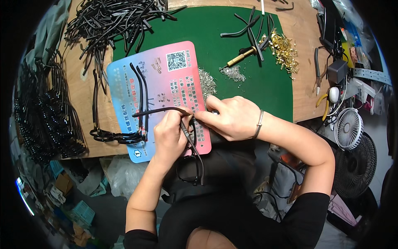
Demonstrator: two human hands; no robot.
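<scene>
My left hand (171, 133) is closed around a black eyeglass frame (187, 181) near its hinge. Its dark temple arms (159, 110) stick out to the left and down toward me. Right beside it, my right hand (228, 116) pinches at the hinge, fingertips almost touching the left hand's. A small dark end shows among the right fingers, but what they hold is mostly hidden. Under both hands lies a pink and blue printed card (155, 89) with small screws and pins on it. Another pair of black glasses (118, 136) rests across the card's left edge.
Loose temple arms (116, 25) are heaped at the back left, above many black glasses frames (49, 112). On the green mat (265, 95) lie a brass-handled screwdriver (241, 56), silver screws (234, 74) and gold hinge parts (284, 52). Pliers (318, 70) and a white fan (349, 128) are at right.
</scene>
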